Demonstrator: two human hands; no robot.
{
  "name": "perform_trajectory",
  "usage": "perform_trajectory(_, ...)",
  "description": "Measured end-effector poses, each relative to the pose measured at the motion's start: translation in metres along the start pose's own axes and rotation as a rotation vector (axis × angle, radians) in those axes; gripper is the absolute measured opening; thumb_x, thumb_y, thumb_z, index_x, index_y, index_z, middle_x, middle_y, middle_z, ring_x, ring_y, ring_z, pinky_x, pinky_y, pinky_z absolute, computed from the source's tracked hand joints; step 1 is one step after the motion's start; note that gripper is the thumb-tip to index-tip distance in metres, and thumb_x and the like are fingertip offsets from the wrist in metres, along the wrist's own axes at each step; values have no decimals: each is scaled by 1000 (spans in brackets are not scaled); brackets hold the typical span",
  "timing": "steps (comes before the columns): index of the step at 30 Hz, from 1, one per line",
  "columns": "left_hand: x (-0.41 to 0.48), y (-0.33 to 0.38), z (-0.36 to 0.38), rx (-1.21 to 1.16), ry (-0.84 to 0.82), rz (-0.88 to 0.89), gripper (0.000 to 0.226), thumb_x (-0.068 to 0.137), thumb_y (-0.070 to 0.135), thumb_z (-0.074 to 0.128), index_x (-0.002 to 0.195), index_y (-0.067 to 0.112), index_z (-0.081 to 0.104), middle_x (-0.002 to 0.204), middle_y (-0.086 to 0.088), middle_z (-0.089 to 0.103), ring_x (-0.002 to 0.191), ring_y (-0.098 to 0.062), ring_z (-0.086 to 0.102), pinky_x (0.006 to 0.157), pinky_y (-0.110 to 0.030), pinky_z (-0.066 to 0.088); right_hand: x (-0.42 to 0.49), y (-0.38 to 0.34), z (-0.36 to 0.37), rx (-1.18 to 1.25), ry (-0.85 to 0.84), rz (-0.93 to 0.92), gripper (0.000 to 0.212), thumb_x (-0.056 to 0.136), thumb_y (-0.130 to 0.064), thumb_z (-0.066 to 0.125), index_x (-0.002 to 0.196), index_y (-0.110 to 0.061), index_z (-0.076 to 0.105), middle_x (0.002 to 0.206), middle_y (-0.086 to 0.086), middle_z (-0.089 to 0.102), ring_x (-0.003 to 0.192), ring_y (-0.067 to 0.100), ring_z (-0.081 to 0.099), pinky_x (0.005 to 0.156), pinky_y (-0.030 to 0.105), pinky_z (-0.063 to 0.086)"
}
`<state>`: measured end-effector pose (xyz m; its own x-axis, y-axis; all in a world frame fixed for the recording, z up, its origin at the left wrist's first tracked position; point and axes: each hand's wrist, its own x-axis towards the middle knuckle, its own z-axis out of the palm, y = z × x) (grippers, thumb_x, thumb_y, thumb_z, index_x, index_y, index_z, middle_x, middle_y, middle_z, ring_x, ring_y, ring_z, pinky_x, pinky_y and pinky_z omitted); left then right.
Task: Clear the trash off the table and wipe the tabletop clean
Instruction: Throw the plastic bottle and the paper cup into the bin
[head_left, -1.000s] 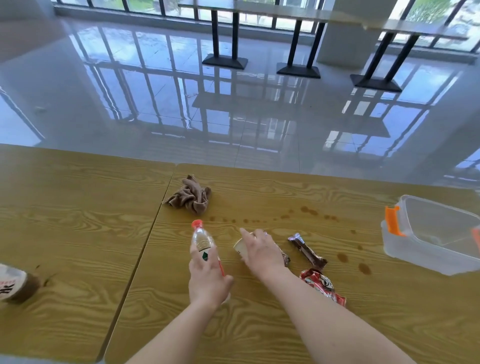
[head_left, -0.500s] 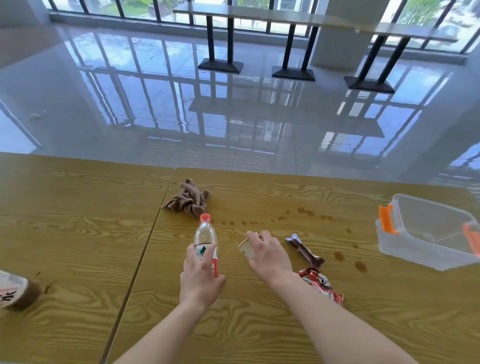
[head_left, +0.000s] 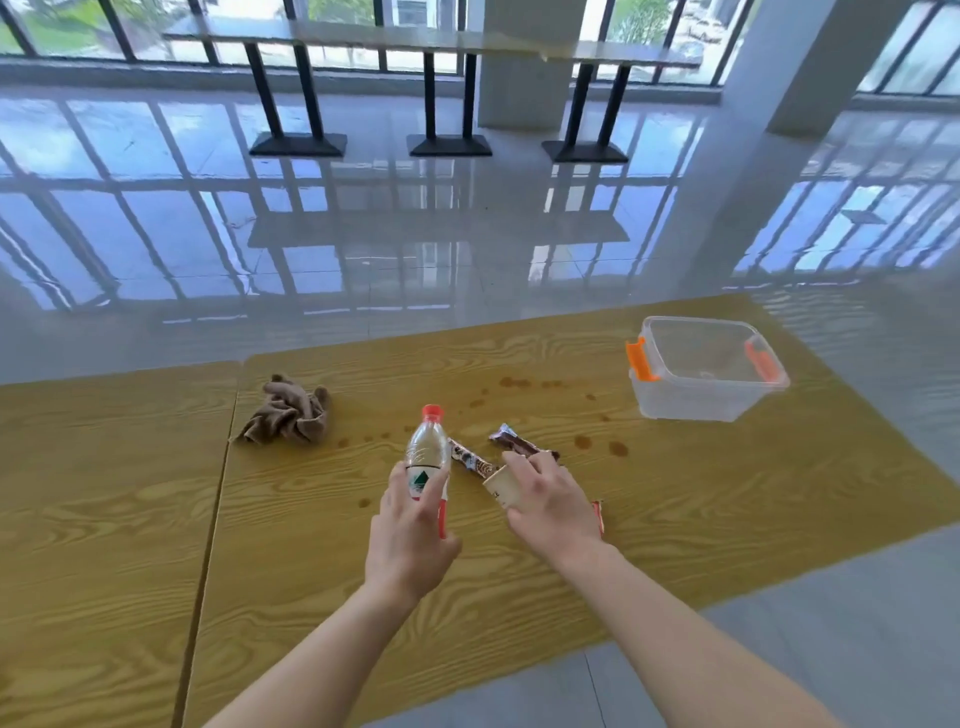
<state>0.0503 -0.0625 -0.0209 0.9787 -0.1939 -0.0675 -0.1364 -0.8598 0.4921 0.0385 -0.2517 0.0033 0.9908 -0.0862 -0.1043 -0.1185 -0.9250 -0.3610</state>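
My left hand (head_left: 410, 540) grips a clear plastic bottle (head_left: 427, 451) with a red cap, held upright just above the wooden table (head_left: 701, 509). My right hand (head_left: 553, 501) holds a small paper cup (head_left: 503, 487) tilted on its side. Two brown snack wrappers lie behind the hands: one wrapper (head_left: 470, 460) between bottle and cup, another wrapper (head_left: 519, 446) just beyond my right fingers. A red wrapper (head_left: 598, 517) peeks out under my right hand. A crumpled brown cloth (head_left: 288, 411) lies to the left. Brown spill drops (head_left: 597, 442) dot the tabletop.
A clear plastic box (head_left: 696, 410) with orange latches stands open at the table's far right. A seam (head_left: 218, 488) divides two tabletops. The table's right edge drops to grey floor. Glossy tiles and black table bases lie beyond.
Both hands have lifted: the bottle has come up off the table to upright, and the cup is raised in my right hand. The view has swung right, and the brown bottle at left is gone from view.
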Motion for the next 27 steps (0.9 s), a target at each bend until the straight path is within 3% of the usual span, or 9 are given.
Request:
perform_trajectory(4, -2, 26, 10, 0, -27, 87, 86, 69, 25, 70, 145, 40, 31, 154, -13, 15, 124, -33, 41, 92, -41, 47, -22, 27, -12, 7, 48, 74, 67, 83, -23, 62, 144, -31, 36, 131, 4, 46, 111, 28, 50, 90, 37, 47)
perform_trajectory(8, -3, 57, 22, 10, -57, 148, 87, 70, 25, 71, 145, 38, 31, 155, -14, 15, 129, -34, 38, 94, -43, 47, -42, 56, -25, 14, 90, 134, 68, 83, -23, 63, 145, -30, 35, 133, 5, 46, 116, 28, 49, 96, 36, 46)
perform_trajectory(21, -41, 214, 104, 25, -143, 359, 88, 71, 28, 74, 145, 38, 28, 155, -9, 14, 135, -35, 33, 102, -44, 44, -143, 211, -65, 97, 180, 345, 67, 86, -27, 65, 145, -33, 32, 134, 4, 46, 114, 27, 50, 86, 38, 50)
perform_trajectory(27, -78, 286, 158, 32, -244, 418, 88, 68, 30, 73, 143, 41, 27, 155, -6, 11, 129, -34, 38, 95, -43, 49, -202, 295, -78, 104, 178, 444, 68, 86, -29, 65, 145, -31, 32, 130, 5, 48, 108, 26, 56, 81, 34, 46)
